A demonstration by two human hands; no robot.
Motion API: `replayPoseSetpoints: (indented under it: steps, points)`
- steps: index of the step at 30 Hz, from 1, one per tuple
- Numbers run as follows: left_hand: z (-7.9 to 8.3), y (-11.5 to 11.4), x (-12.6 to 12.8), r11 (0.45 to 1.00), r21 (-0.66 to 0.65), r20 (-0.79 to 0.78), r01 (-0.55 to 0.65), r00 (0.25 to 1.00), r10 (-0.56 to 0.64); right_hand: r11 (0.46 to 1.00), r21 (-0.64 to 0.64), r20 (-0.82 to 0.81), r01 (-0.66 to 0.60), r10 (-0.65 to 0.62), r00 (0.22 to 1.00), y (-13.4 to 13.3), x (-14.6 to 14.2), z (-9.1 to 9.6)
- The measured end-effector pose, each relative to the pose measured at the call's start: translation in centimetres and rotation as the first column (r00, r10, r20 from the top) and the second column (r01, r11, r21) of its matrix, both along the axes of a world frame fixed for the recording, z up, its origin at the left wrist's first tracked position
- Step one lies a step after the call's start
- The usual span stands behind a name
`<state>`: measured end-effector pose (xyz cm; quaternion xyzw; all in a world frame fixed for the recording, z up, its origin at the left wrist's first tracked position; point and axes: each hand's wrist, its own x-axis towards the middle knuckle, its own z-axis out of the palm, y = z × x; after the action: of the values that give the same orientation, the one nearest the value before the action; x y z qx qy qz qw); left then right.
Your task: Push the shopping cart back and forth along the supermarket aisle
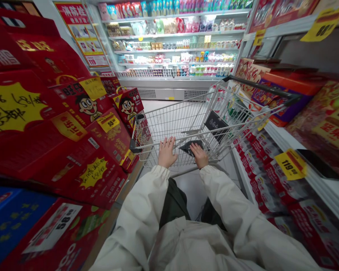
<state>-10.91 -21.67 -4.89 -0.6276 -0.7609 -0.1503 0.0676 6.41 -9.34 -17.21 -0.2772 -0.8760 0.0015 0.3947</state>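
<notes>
A wire shopping cart stands sideways in front of me, with dark plastic corners on its frame. My left hand lies on the near side of the cart by its top wire, fingers stretched out and holding nothing. Just to the right, my right hand is on a dark, crumpled piece of cloth against the same wire side. Its fingers press over the cloth, and the palm side is hidden. A black panel with white marks hangs in the cart to the right. The cart's dark handle bar is at the right end.
Stacked red gift boxes with yellow price signs crowd the left side. A shelf with packaged goods and a dark phone-like slab runs along the right. Across the pale floor, a lit refrigerated display spans the back.
</notes>
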Motion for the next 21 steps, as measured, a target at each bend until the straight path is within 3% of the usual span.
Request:
replayPoseSetpoints:
  steps: [5,12,17,19,21]
  points:
    - [0.3,0.0,0.1,1.0,-0.007,-0.005,-0.004,1.0,0.004,0.999,-0.042,0.061,-0.025,0.027,0.998,-0.3,-0.2,-2.3]
    - [0.3,0.0,0.5,1.0,-0.01,0.009,0.027,1.0,-0.027,0.998,0.043,0.014,-0.037,0.036,0.999,-0.5,0.1,0.2]
    - [0.7,-0.4,0.2,0.996,-0.049,0.048,0.075,0.996,-0.073,1.0,-0.01,0.074,-0.009,0.01,0.997,-0.5,-0.7,-0.9]
    - [0.7,-1.0,-0.8,0.997,-0.064,0.05,0.039,0.998,-0.036,1.0,-0.017,0.096,-0.004,0.006,0.995,-0.9,-1.0,-1.5]
    - [0.6,-1.7,-2.1,0.996,-0.052,0.038,-0.074,0.996,0.076,1.0,0.015,0.089,-0.019,0.018,0.996,-1.2,-1.3,-1.4]
